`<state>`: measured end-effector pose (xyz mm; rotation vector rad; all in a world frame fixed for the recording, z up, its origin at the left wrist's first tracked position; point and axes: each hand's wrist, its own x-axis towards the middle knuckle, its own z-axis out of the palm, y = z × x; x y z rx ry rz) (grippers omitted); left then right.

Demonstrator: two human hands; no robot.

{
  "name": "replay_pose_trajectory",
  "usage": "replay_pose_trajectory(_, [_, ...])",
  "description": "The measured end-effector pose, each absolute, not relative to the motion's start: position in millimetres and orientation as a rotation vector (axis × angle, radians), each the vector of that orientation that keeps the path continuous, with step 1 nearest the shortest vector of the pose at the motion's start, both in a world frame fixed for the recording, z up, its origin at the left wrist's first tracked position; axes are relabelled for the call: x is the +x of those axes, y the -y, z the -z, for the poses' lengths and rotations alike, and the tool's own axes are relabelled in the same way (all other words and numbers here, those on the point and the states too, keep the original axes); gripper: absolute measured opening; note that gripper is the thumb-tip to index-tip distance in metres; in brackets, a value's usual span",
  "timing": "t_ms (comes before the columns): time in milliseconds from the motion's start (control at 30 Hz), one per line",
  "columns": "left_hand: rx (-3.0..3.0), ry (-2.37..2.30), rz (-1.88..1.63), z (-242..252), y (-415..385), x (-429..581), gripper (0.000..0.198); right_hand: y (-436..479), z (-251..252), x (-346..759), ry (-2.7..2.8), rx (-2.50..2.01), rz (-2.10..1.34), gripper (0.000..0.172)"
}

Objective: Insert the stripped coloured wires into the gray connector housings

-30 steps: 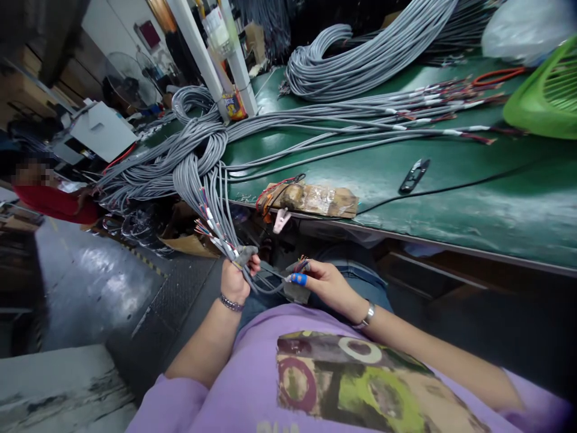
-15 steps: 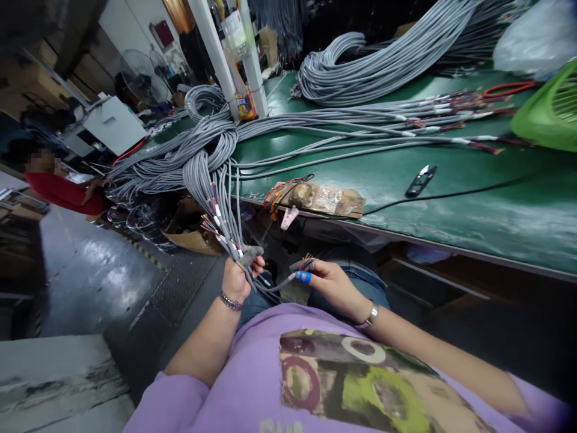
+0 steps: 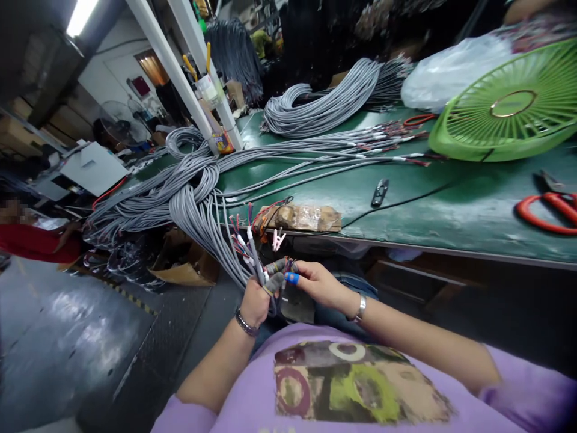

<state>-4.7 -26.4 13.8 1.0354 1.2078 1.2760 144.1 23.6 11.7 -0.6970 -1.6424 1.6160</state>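
My left hand is closed round a bunch of grey cables that hang off the green workbench; their stripped ends with coloured wires stick up above my fist. My right hand, with a blue cot on one fingertip, pinches the end of one grey cable right beside the left hand's fingers. Both hands are below the bench's front edge, over my lap.
On the bench lie more grey cable coils, a taped brown block, a small black cutter, a green fan, red-handled scissors and a plastic bag. A person in red sits at far left.
My right hand has brought its cable end leftward up to the left hand. The bundle's stripped ends now stand upright. My head turned right, bringing the fan and scissors into view.
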Motion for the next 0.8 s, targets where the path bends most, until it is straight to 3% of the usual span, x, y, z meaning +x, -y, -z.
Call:
replay_pose_trajectory(133, [1.098,-1.292,-1.129,-14.5,24.7,-3.4,0.044,-23.1,-8.7,141.0,1.439,-0.741,-1.706,0.030])
replay_pose_trajectory(433, [1.067,-1.310,-1.018,-14.5,28.2,-9.9,0.030,-34.9,-22.5,137.4,1.418,-0.809,-1.894,0.034])
replay_pose_trajectory(800, [0.815,-1.284,-1.386,-5.7,23.1,-1.1,0.027,-32.4,-8.7,139.9,1.423,-0.917,-1.692,0.041])
